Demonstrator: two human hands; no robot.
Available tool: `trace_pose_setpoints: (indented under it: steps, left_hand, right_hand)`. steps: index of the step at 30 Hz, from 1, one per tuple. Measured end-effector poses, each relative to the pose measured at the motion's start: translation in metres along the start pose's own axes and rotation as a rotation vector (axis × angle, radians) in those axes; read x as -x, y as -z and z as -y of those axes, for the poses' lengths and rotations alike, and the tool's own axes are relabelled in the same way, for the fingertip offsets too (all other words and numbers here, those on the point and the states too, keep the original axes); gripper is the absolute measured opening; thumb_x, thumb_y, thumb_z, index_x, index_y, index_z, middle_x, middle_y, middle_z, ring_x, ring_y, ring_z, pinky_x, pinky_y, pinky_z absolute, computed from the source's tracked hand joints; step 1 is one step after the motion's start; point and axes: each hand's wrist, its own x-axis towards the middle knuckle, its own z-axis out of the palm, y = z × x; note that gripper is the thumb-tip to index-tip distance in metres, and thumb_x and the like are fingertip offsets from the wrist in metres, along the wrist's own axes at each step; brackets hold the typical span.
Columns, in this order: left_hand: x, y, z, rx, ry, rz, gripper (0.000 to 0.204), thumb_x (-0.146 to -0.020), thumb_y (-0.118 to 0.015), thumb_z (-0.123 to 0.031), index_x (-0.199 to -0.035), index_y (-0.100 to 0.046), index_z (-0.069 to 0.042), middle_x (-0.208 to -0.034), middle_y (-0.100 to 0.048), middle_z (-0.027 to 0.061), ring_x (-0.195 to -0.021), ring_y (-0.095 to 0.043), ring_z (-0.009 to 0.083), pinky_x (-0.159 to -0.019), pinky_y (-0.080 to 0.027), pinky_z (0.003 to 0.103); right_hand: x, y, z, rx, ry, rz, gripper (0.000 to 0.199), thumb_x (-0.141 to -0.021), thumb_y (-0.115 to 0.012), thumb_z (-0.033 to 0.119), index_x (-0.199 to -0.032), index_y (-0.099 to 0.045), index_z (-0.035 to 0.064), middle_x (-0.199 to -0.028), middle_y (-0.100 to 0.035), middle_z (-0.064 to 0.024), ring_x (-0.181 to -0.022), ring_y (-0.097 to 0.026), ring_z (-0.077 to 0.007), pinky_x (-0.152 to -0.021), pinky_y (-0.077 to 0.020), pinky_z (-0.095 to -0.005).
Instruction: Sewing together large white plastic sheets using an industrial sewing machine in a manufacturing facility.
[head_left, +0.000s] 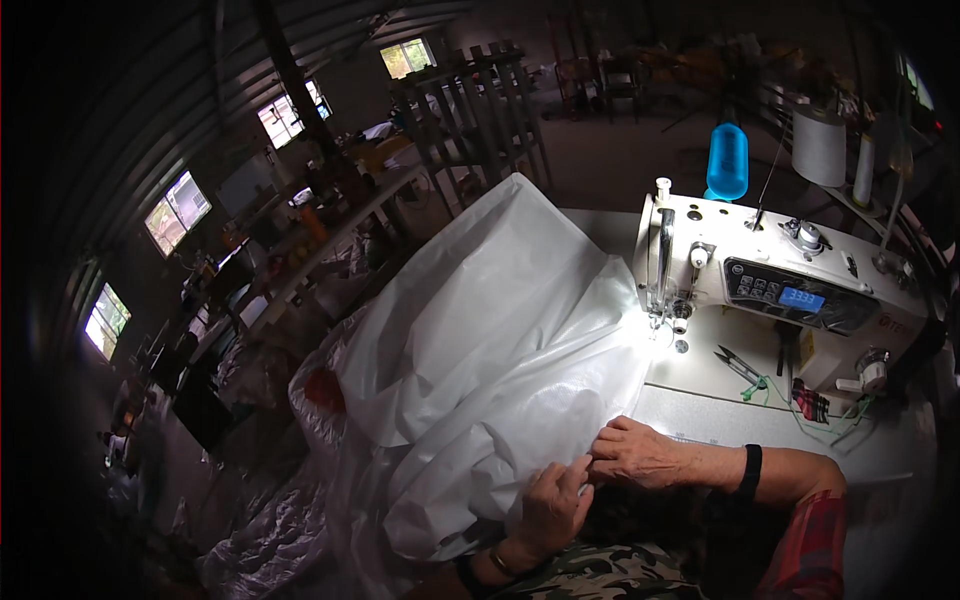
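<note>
White sheet (470,330), where does it lie?

Across the near left part of the table (720,412), bunched in deep folds by the person. Its right edge runs from the two hands up to the needle end of the sewing machine.

Any room to move?

A bare strip of table, between that edge and the snips (740,367) with their green thread (790,402). On the left, the folds crowd close to the left hand.

And the hands?

The left hand (553,507) has its fingers bent and narrow, touching the sheet; the right hand (640,456) curls at the edge just beside it. I can't tell whether either one grips.

Farther off?

The sewing machine (790,235), its lamp glare hiding the needle tip; then a blue spool (728,162), and windows (178,212) along the far left wall.
</note>
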Motion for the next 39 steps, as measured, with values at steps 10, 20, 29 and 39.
trace_pose_setpoints:
  steps: [10,20,29,39]
  left_hand:
    - [-0.004,0.013,-0.005,0.462,0.31,0.15,0.029,-0.092,-0.062,-0.004,-0.121,-0.06,-0.002,-0.077,-0.062,0.0137,-0.062,-0.064,0.0265,-0.06,-0.051,0.038]
    - [-0.002,-0.001,0.008,0.446,0.137,0.001,0.029,-0.088,-0.058,0.008,-0.115,-0.067,0.002,-0.086,-0.061,0.018,-0.072,-0.064,0.0321,-0.065,-0.05,0.037]
    - [-0.003,-0.008,0.012,0.202,0.057,0.031,0.039,-0.084,-0.073,-0.004,-0.122,-0.064,0.0,-0.081,-0.052,0.0132,-0.064,-0.055,0.0274,-0.06,-0.045,0.039]
    - [-0.022,-0.015,0.021,0.209,-0.208,0.143,0.025,-0.079,-0.064,0.002,-0.103,-0.065,0.0,-0.072,-0.056,0.0141,-0.06,-0.059,0.0324,-0.055,-0.045,0.041]
  right_hand:
    - [0.003,0.002,-0.011,-0.105,-0.13,-0.059,0.013,-0.084,-0.064,0.019,-0.096,-0.067,0.0126,-0.091,-0.062,-0.0025,-0.09,-0.06,-0.0209,-0.077,-0.0446,-0.0349]
    - [0.004,0.003,-0.025,-0.196,-0.195,-0.191,0.017,-0.087,-0.071,0.03,-0.087,-0.067,0.0135,-0.081,-0.062,-0.0035,-0.082,-0.06,-0.0252,-0.073,-0.0448,-0.0383]
    - [0.004,0.018,-0.038,-0.11,-0.289,-0.139,0.022,-0.086,-0.073,0.037,-0.083,-0.066,0.0159,-0.082,-0.062,0.0001,-0.087,-0.061,-0.0201,-0.083,-0.0413,-0.0375]
    - [0.018,0.023,-0.044,0.167,-0.718,-0.291,0.046,-0.077,-0.08,0.039,-0.1,-0.06,0.0036,-0.103,-0.06,-0.0137,-0.1,-0.057,-0.0322,-0.093,-0.0427,-0.0445]
